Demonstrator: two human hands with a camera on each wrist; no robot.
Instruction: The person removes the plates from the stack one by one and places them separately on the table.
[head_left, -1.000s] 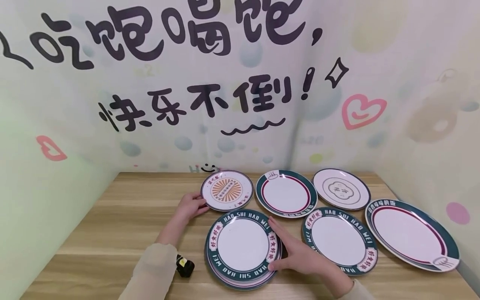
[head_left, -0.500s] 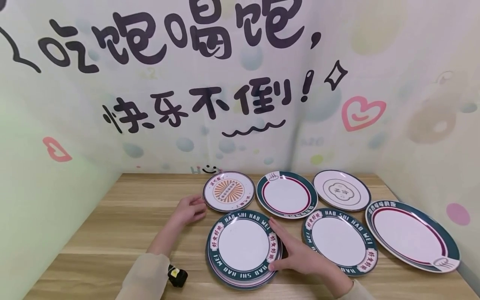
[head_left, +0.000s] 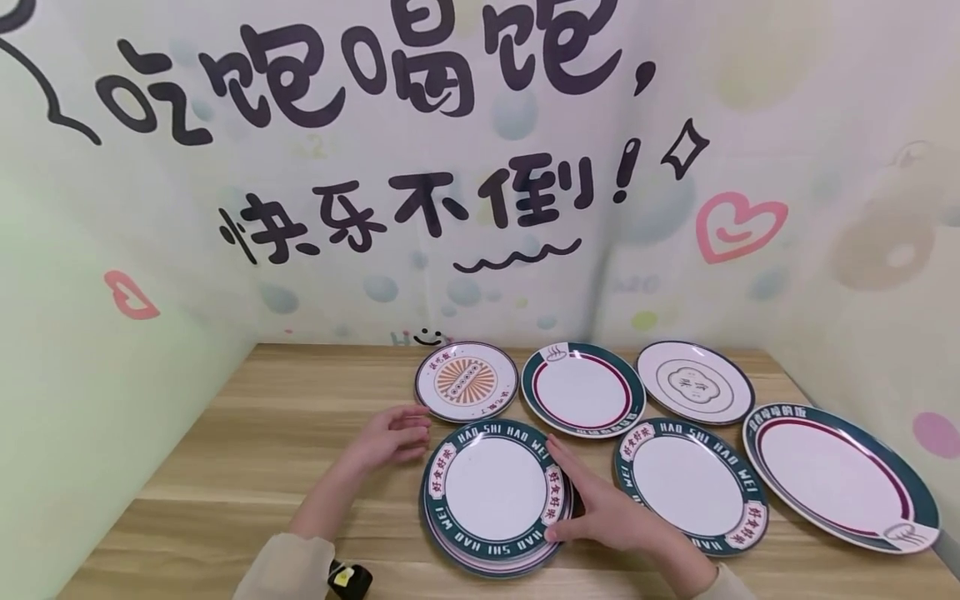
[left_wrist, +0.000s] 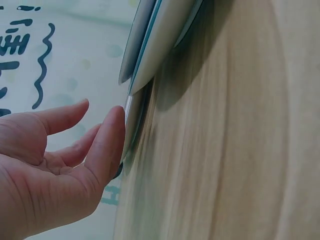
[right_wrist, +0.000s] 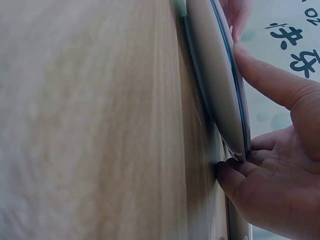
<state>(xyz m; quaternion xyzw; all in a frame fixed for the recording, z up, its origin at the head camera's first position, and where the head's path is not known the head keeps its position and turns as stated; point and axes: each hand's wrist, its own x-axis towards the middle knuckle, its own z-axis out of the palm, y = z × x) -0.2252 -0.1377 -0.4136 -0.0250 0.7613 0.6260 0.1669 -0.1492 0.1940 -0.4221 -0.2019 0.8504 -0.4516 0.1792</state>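
Note:
A stack of round plates (head_left: 495, 487) lies on the wooden table in the head view, its top plate white with a green lettered rim. My right hand (head_left: 603, 512) grips the stack's right edge, thumb and index finger spread along the rim. In the right wrist view, the fingers (right_wrist: 232, 175) of this hand reach the edge of the tilted-looking plates (right_wrist: 220, 75). My left hand (head_left: 392, 440) hovers just left of the stack with loosely bent fingers and nothing in them. Close behind it is a small plate (head_left: 467, 382) with an orange sunburst.
Along the back stand a green-rimmed plate (head_left: 583, 390) and a white plate with a cloud-like emblem (head_left: 696, 381). Right of the stack lie another lettered plate (head_left: 690, 487) and a large oval plate (head_left: 832, 475). A small black object (head_left: 349, 578) sits by the left sleeve.
My left hand has let go of the sunburst plate's edge and drawn toward the stack. The right hand keeps its place on the stack. The head view has shifted slightly left.

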